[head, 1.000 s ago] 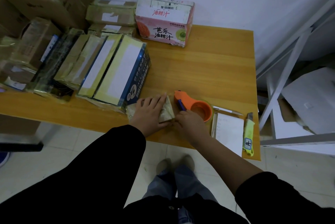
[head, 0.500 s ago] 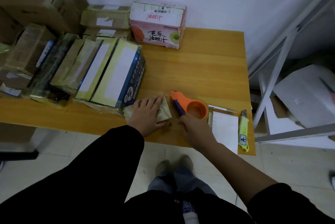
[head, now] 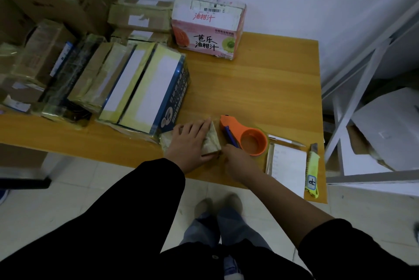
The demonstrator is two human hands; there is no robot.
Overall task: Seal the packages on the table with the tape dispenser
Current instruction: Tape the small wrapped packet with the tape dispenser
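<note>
orange tape dispenser (head: pixel 235 126) idle on tabletop (head: pixel 260 89), centre frame, just beside small package (head: pixel 212 141). left grip (head: pixel 188 143) spread flat on package. right grip (head: pixel 238 160) back at its corner after drifting off; we can't tell its state. no tape laid yet.

"芭乐油柑汁" and "油柑汁" on pink carton (head: pixel 208 28)

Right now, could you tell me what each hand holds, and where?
The left hand presses flat atop the small package, gripping nothing. The right hand sits at its near right corner; any hold cannot be told.
</note>
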